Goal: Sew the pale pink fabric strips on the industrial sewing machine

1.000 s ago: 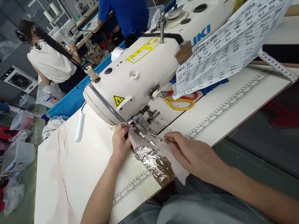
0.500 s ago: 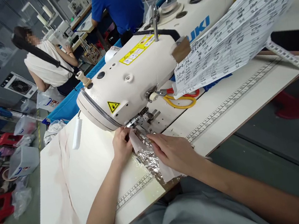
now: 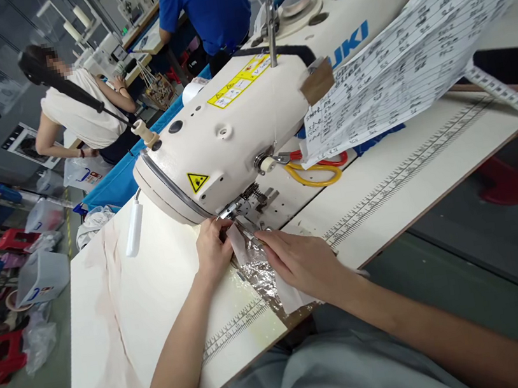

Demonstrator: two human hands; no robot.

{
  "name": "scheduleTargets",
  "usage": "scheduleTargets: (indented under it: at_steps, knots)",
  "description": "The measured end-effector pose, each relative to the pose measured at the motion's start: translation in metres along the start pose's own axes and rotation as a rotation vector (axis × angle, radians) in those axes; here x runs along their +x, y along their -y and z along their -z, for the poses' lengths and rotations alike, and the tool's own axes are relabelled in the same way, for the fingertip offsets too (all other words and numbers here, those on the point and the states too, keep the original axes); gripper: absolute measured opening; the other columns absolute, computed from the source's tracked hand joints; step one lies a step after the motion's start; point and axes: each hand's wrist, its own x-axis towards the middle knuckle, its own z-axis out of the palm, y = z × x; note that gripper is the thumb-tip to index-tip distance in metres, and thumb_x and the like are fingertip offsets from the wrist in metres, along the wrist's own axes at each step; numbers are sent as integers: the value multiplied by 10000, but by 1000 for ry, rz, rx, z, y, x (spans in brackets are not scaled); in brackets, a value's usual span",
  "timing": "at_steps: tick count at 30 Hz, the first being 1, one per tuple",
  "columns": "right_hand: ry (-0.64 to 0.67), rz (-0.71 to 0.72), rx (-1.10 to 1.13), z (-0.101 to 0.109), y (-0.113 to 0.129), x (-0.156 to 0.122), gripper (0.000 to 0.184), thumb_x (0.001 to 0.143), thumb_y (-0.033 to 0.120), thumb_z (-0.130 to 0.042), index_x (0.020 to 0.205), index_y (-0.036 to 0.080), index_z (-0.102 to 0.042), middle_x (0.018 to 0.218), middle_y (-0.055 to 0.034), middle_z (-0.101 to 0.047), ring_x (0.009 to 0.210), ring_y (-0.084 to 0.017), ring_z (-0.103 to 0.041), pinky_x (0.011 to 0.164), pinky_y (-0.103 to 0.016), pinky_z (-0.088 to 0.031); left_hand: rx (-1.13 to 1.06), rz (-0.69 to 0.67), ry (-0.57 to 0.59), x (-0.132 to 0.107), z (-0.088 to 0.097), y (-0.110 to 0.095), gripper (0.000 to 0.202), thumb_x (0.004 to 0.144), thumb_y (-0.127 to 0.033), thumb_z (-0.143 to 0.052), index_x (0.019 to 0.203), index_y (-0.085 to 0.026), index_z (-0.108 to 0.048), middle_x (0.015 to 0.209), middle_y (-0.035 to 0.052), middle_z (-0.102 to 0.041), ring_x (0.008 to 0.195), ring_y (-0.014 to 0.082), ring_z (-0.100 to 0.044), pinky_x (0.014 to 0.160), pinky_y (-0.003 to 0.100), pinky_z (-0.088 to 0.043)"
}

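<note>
A white sewing machine (image 3: 217, 135) stands across the table, its needle and presser foot area (image 3: 237, 213) just beyond my hands. My left hand (image 3: 213, 248) is closed, fingers pinching the edge of a thin pale fabric piece (image 3: 238, 243) right beside the presser foot. Over the fabric's other side, my right hand (image 3: 300, 262) has its fingers bent and pressed together on the same cloth. Between the hands lies a shiny, clear plastic-like surface (image 3: 261, 274). My fingertips partly hide the stitching spot.
Yellow-handled scissors (image 3: 314, 176) lie behind the machine head, under a handwritten sheet (image 3: 396, 72). A sheer pale cloth (image 3: 116, 342) lies on the table's left. Printed rulers (image 3: 400, 168) run along the tabletop. Two people sit at work beyond the blue trough (image 3: 113, 185).
Both my hands stay almost in place at the presser foot with the fabric. The view shifts slightly. The person in white has drawn an elbow out and lowered one hand.
</note>
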Motion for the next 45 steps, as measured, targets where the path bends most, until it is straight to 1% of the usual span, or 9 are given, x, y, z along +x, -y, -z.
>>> scheduleTargets:
  at_steps: [5,9,16,20,24,27,31,37,45]
  knots:
    - [-50,0,6,0,0,-2,306,1025,165,-341,1178,105,-598,962,-76,-757,744,-167,-710,537,-286,-440,-115,39,-28,1,-1,4,156,904,-290,-606,781,-194,-595,846,34,-665,807,179,-608,730,294,-478]
    - [-16,-22,-13,-1,0,-2,285,1017,166,-371,1182,116,-598,956,-69,-759,730,-157,-707,525,-272,-419,-120,24,-55,-1,-1,3,161,910,-297,-611,787,-196,-598,841,32,-663,797,176,-608,704,286,-475]
    - [57,-34,-110,-2,5,-1,296,975,128,-443,1230,106,-592,998,-99,-754,807,-186,-714,559,-272,-439,102,-297,-138,-2,-1,0,98,955,-167,-535,902,-196,-612,922,42,-668,872,173,-626,730,285,-516]
    - [20,-84,-107,5,7,-10,275,988,153,-413,1181,112,-605,920,-92,-755,712,-193,-707,544,-277,-438,156,-378,-54,-3,8,-7,103,968,-145,-518,958,-182,-614,966,61,-659,889,178,-621,731,291,-544]
    - [62,-127,189,34,2,-42,224,960,157,-378,1010,180,-595,757,-27,-721,573,-174,-672,477,-266,-428,181,-413,41,-6,16,-16,232,961,-78,-430,1033,-166,-632,1030,103,-634,936,207,-604,775,353,-569]
    - [166,-135,447,62,-4,-78,219,962,167,-398,1067,244,-574,791,9,-721,609,-153,-689,535,-230,-498,287,-401,82,-9,15,-23,281,937,-38,-408,1046,-132,-650,1060,140,-617,949,240,-581,790,399,-578]
    - [161,-164,494,79,-12,-119,274,964,216,-444,1145,369,-581,946,25,-738,710,-146,-720,625,-193,-555,392,-316,93,-15,7,-34,280,947,-52,-395,1041,-112,-652,1105,159,-606,987,266,-566,807,417,-581]
    - [241,-283,557,67,-17,-138,287,961,258,-471,1185,391,-593,994,17,-759,834,-182,-740,688,-192,-575,515,-257,108,-28,1,-49,342,940,-33,-378,1214,-76,-578,1243,178,-600,1149,284,-543,893,416,-553]
    - [314,-424,668,56,-26,-146,257,946,401,-532,1147,352,-685,1058,-16,-764,949,-221,-734,760,-204,-587,527,-251,155,-34,3,-50,400,906,-46,-407,1274,-65,-562,1303,176,-610,1194,278,-559,898,402,-547]
